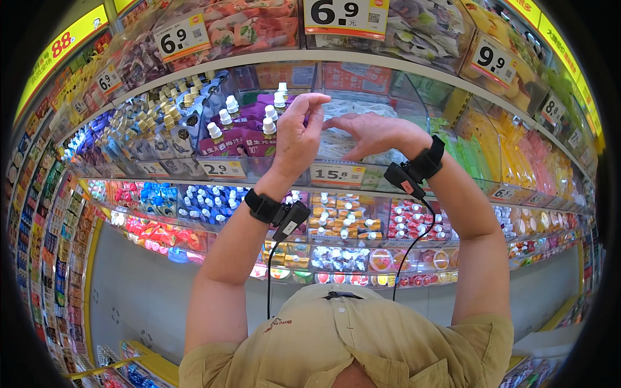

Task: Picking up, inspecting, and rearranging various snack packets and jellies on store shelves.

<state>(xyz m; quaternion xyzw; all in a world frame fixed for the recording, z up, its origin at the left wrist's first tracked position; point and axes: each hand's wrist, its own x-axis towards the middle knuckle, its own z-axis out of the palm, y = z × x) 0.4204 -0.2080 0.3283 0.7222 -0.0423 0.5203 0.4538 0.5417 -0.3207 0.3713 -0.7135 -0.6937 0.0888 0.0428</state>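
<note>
My left hand (302, 131), its fingers loosely curled and nothing visible in it, is at the right edge of a bin of purple juice pouches (225, 140) with white screw caps. Over the neighbouring clear bin I see my right hand (381, 132), thumb and fingers spread apart. White, clear-wrapped packets (359, 109) lie in that bin, partly hidden by the right hand. Both wrists carry black straps with a small cabled box, the left box (292, 220) and the right box (403, 180).
Price tags (337, 175) line the front of the clear plastic bins. Pale-capped pouches (165, 126) stand at left; yellow packets (512, 148) fill bins at right. An upper shelf edge (271, 56) crosses above my hands. Lower tiers hold orange pouches (335, 213) and blue pouches (213, 201).
</note>
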